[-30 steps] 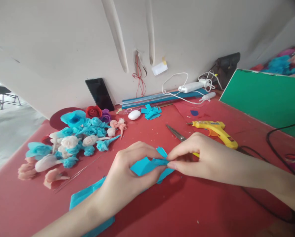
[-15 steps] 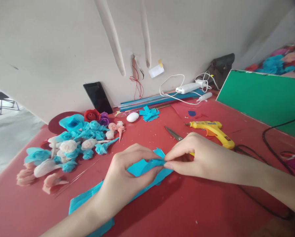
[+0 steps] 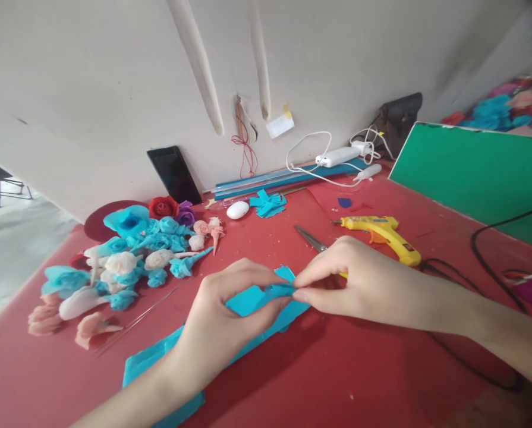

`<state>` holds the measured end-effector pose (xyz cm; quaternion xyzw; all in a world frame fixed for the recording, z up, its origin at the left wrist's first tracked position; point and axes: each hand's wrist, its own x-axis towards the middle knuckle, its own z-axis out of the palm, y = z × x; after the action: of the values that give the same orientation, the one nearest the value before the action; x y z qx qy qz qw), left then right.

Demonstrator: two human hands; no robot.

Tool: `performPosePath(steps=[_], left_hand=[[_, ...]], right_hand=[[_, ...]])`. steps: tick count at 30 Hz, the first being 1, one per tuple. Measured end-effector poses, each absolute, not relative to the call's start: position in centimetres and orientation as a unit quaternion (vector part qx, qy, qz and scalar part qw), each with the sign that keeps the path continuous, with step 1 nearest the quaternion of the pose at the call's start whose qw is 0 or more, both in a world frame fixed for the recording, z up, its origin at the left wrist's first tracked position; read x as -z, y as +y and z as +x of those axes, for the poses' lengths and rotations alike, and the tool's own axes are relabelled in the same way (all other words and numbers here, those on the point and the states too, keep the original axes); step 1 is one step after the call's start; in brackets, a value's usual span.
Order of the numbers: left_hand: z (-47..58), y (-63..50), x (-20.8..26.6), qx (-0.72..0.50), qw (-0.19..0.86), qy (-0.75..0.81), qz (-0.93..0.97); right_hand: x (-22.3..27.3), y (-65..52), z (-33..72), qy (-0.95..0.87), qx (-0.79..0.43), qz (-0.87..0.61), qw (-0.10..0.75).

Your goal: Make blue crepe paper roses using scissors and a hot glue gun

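Between my two hands is a small piece of blue crepe paper [image 3: 278, 290], pinched at its edges. My left hand [image 3: 230, 306] grips it from the left with thumb and forefinger. On its right end, the thumb and fingertips of my right hand [image 3: 332, 279] press together. Longer strips of blue crepe paper [image 3: 159, 356] lie on the table beneath my left hand and forearm. Scissors [image 3: 310, 239] lie just behind my right hand, which partly hides their handles. A yellow glue gun [image 3: 379, 232] rests on its side beyond my right wrist.
Paper flowers [image 3: 127, 261] in blue, white, pink and red are heaped on the left of the red table [image 3: 337, 368]. Thin wires [image 3: 136, 324] lie beside them. A phone [image 3: 175, 175] leans on the wall. A green board [image 3: 475, 178] stands at right; a black cord [image 3: 493, 261] runs nearby.
The whole view has shifted very slightly. Both hands keep the same pinch on the blue crepe paper, with hardly any visible movement.
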<state>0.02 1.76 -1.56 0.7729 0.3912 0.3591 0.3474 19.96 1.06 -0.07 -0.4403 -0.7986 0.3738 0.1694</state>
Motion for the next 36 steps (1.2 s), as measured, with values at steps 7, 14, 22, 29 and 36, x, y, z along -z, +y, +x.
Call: performPosePath(steps=[7,14,22,29,36], left_hand=[[0.2,2.1,1.9,-0.357,0.352,0.408,0.763],[-0.3,2.5,1.8,-0.377,0.329,0.419,0.758],[-0.7,3.6,3.7,-0.411,0.329,0.418,0.74],[-0.4,4.6,6.4,-0.431,0.364,0.443,0.697],[-0.4,5.0,7.2,-0.443,0.362,0.448,0.688]], right_hand=[[0.8,1.5,20.1,-0.805,-0.363,-0.432,0.182],[-1.0,2.9,22.3,-0.752,-0.193,-0.546,0.315],[2.9,4.7,30.0,-0.586,-0.051,-0.785,0.195],[5.0,3.7,32.5,-0.519,-0.175,-0.836,0.034],[5.6,3.7,33.0,-0.477,-0.269,-0.83,0.105]])
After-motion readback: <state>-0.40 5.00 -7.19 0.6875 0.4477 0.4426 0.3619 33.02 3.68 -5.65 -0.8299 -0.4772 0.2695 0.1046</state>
